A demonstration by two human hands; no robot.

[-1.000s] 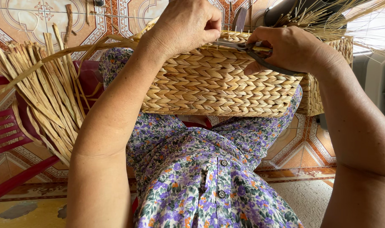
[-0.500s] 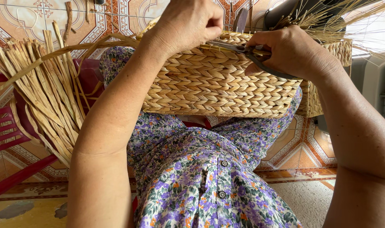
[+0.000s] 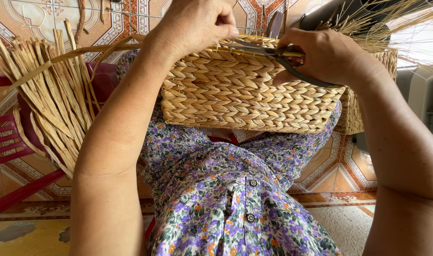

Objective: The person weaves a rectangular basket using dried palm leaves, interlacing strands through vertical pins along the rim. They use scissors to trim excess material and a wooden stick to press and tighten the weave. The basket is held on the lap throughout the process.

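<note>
The woven basket [image 3: 249, 92] is being propped on the lap, against the floral dress [image 3: 226, 189], its near wall turned toward the camera; that wall is being shown fully plaited in tight rows from bottom to rim, so the weaving itself is judged largely done; what appears to be left is the finishing along the top edge, where thin stray ends are being seen standing above the rim; whether the far side is finished cannot be told, since it is being hidden by the hands.

The left hand [image 3: 197, 23] is being held over the rim at the left of the top edge, wrist bent downward, thumb and fingers being pressed together on something fine at the rim; what exactly is being pinched is too small to tell. The right hand [image 3: 328, 57] is being closed around the dark handles of the scissors [image 3: 273, 52], whose blades are being laid almost flat along the rim and pointed toward the left hand; the blades are looking nearly closed. Both forearms are being angled in from the lower corners, elbows out.

A bundle of dried reed strips [image 3: 45, 99] is being rested over a red plastic chair [image 3: 12, 137] at the left, well apart from the basket; the patterned tile floor [image 3: 344, 166] is being seen below.
</note>
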